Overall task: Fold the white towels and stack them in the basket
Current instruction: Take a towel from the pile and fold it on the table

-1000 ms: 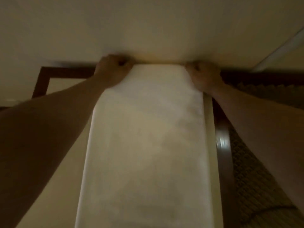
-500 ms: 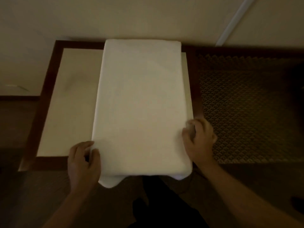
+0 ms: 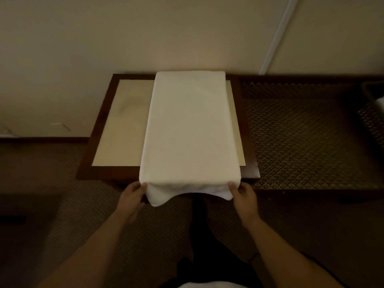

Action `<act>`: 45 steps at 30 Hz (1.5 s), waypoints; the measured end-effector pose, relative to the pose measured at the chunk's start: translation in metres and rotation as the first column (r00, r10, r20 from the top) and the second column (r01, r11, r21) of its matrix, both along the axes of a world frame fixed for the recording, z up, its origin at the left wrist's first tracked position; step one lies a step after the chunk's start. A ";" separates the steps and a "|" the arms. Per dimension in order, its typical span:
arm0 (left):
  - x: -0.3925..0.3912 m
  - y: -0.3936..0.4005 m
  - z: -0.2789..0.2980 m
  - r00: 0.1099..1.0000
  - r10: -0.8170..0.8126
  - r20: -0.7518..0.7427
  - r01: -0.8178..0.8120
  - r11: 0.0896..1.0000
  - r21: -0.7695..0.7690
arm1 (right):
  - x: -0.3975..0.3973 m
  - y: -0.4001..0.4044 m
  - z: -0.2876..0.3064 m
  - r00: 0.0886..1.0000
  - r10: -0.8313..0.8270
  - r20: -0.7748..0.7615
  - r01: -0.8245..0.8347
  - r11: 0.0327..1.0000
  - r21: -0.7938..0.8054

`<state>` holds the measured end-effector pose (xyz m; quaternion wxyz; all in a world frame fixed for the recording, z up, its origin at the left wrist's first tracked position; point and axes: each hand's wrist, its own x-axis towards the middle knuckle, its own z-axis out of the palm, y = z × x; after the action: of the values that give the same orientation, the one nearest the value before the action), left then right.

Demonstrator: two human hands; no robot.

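Observation:
A white towel (image 3: 190,129) lies folded lengthwise along a small table (image 3: 122,129) with a dark wooden rim, its near end hanging over the front edge. My left hand (image 3: 133,194) pinches the hanging left corner. At the hanging right corner, my right hand (image 3: 242,194) pinches the cloth in the same way. At the far right edge of the view a dark basket (image 3: 372,100) shows in part, with something white inside.
The table stands against a cream wall (image 3: 145,38). To its right is a dark patterned surface (image 3: 301,138). Patterned carpet (image 3: 62,215) covers the floor around my dark-clad legs (image 3: 199,235).
My hands drew back from the towel's far end to its near end and now hold the hanging corners. The view pulled back and now shows the whole table.

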<state>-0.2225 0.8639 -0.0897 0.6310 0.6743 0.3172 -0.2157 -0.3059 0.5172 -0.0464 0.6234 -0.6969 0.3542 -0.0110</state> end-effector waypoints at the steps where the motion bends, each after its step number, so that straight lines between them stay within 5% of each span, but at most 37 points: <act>1: -0.002 0.001 0.003 1.000 -0.023 0.013 0.022 0.999 0.039 | -0.002 0.000 0.000 1.000 -0.004 0.007 0.004 1.000 -0.026; 6: -0.008 -0.028 0.050 0.972 -0.217 0.096 0.171 0.922 0.347 | -0.006 0.003 -0.007 0.998 -0.055 -0.008 0.054 0.990 -0.131; 12: -0.020 -0.029 0.049 0.911 -0.412 0.022 0.384 0.865 0.322 | 0.005 -0.002 0.000 0.991 0.118 -0.056 -0.111 0.986 0.128; 18: -0.048 -0.019 0.062 0.930 -0.337 0.147 0.257 0.881 0.397 | -0.018 -0.015 0.010 0.982 0.183 -0.052 -0.171 0.967 0.188; 24: -0.048 -0.007 0.108 0.911 -0.329 0.247 0.269 0.930 0.249 | -0.032 -0.027 0.054 0.980 0.196 0.032 -0.199 0.967 0.157; 30: -0.006 0.003 0.143 0.955 -0.251 0.156 0.259 0.965 -0.030 | -0.008 -0.049 0.094 0.944 0.327 0.051 -0.320 0.859 0.400; 35: 0.030 0.011 0.172 0.774 -0.598 0.207 0.566 0.801 0.196 | 0.018 -0.057 0.117 0.858 0.511 0.043 -0.513 0.856 0.070; 38: 0.075 -0.001 0.182 0.771 -0.580 0.263 0.479 0.800 0.360 | 0.057 -0.053 0.137 0.905 0.389 0.169 -0.381 0.921 -0.079; 41: 0.127 -0.020 0.181 0.840 -0.432 0.329 0.377 0.900 0.219 | 0.116 -0.053 0.148 0.921 0.320 0.222 -0.273 0.937 -0.218; 45: 0.203 -0.062 0.149 0.854 -0.413 0.318 0.232 0.848 0.476 | 0.219 -0.058 0.103 0.953 0.301 0.039 -0.257 0.871 -0.419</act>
<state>-0.0199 0.8018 0.0597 0.4759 0.8683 0.0964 -0.1015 -0.0871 0.4592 0.0571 0.4760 -0.8542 0.2069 -0.0308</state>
